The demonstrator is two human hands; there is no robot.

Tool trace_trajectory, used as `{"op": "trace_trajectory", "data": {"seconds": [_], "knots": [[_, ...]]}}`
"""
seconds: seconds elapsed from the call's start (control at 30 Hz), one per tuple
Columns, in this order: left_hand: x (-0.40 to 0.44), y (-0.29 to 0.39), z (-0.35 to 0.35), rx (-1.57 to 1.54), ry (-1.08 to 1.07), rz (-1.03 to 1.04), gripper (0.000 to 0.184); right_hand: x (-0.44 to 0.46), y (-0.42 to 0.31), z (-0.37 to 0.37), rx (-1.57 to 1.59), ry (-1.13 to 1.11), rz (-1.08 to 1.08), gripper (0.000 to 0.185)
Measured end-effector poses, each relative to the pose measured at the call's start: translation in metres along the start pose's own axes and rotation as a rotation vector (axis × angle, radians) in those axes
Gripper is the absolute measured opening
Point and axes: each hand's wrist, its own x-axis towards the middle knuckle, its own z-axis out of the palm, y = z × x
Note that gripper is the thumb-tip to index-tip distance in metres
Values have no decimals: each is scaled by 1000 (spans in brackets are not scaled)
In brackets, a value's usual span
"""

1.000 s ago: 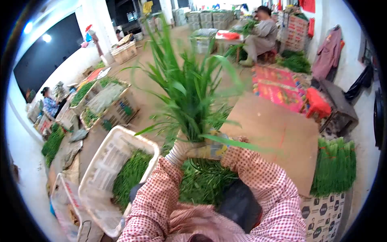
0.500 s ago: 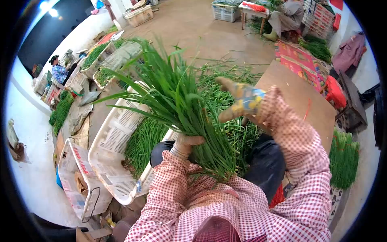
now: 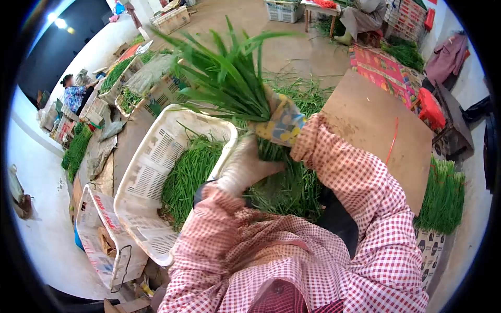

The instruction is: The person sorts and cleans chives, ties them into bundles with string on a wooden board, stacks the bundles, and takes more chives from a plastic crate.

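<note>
My right hand, in a blue-and-yellow patterned glove, is wrapped round a bunch of long green garlic chives. The leaf tips fan up and to the left, above the white crate. Just below and left of it is my left hand, somewhat blurred, its thumb stretched out to the right and apart from the fingers. Nothing is visibly gripped in it. Under both hands lies a loose heap of chives, partly hidden by my hands and sleeves.
On my left stands a white plastic crate with chives inside, beside another crate. A brown board lies to my right, with tied chive bundles beyond it. Two people sit farther off.
The bunch has passed from my left hand to my right and moved up, away from my lap. My right hand has moved left and closed round it; my left hand has let go.
</note>
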Motion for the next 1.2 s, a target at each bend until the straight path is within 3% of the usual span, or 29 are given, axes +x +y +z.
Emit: {"op": "trace_trajectory", "data": {"seconds": [0.07, 0.13, 0.17, 0.23, 0.33, 0.4, 0.47, 0.5, 0.53, 0.6, 0.63, 0.67, 0.7, 0.73, 0.8, 0.83, 0.9, 0.93, 0.97, 1.0, 1.03, 1.1, 1.17, 1.2], "knots": [[-20, -21, -19, -19, 49, 165, 69, 6, 2, -13, 885, 23, 43, 49], [-36, -39, -30, -521, -35, -375, 51, 15, -28, -50, 1532, -19, 284, 41], [-39, -48, -26, -842, -127, -413, 47, 19, -39, -63, 1074, -231, 180, 37], [-44, -56, -20, -1467, -287, -614, 47, 11, -56, -57, 460, -360, -154, 35], [-40, -33, -9, -1584, -513, -406, 68, -40, -101, -15, 284, -342, -503, 43], [-39, -70, 29, -1937, -769, -86, 102, -78, -114, 11, 327, -272, -460, 45], [-54, -66, 32, -1898, -534, -256, 90, -104, -112, 28, 347, -198, -420, 48], [-57, -71, 28, -1897, -538, -266, 90, -112, -110, 33, 401, -223, -418, 46], [-60, -80, 21, -1609, -532, -341, 83, -120, -109, 40, 454, -247, -418, 44], [-60, -93, 19, -1316, -524, -406, 75, -125, -115, 50, 586, -274, -371, 39], [-59, -101, 22, -1452, -667, -341, 66, -122, -118, 41, 594, -373, -360, 40], [-65, -113, 26, -1442, -623, -280, 60, -120, -120, 32, 600, -473, -346, 40], [-71, -126, 29, -1430, -576, -221, 54, -118, -119, 27, 632, -219, -434, 50], [-71, -114, 28, -1416, -528, -164, 48, -119, -123, 15, 658, -185, -405, 51], [-82, -79, 5, -1490, -431, -472, 48, -137, -123, -13, 888, -257, -222, 50], [-89, -92, -5, -1262, -410, -411, 51, -157, -127, -20, 1104, -325, 186, 45], [-110, -106, -25, -1356, -492, -462, 66, -200, -128, -7, 1632, -331, 902, 53], [-124, -125, -32, -1363, -566, -482, 71, -219, -129, 8, 1971, -197, 1213, 59], [-141, -128, -34, -1274, -528, -578, 75, -226, -134, 20, 2195, -16, 1364, 66], [-158, -130, -35, -1189, -492, -676, 79, -227, -140, 23, 2405, 191, 1400, 74], [-175, -124, -33, -1197, -457, -636, 83, -215, -144, 22, 2416, 211, 1414, 74], [-207, -113, -24, -1243, -364, -703, 82, -188, -131, 23, 2402, 624, 1178, 84], [-231, -103, -9, -1314, -256, -785, 81, -199, -100, 32, 2236, 667, 1173, 81], [-239, -100, 0, -1351, -196, -823, 81, -202, -83, 35, 2255, 721, 1360, 73]]}}
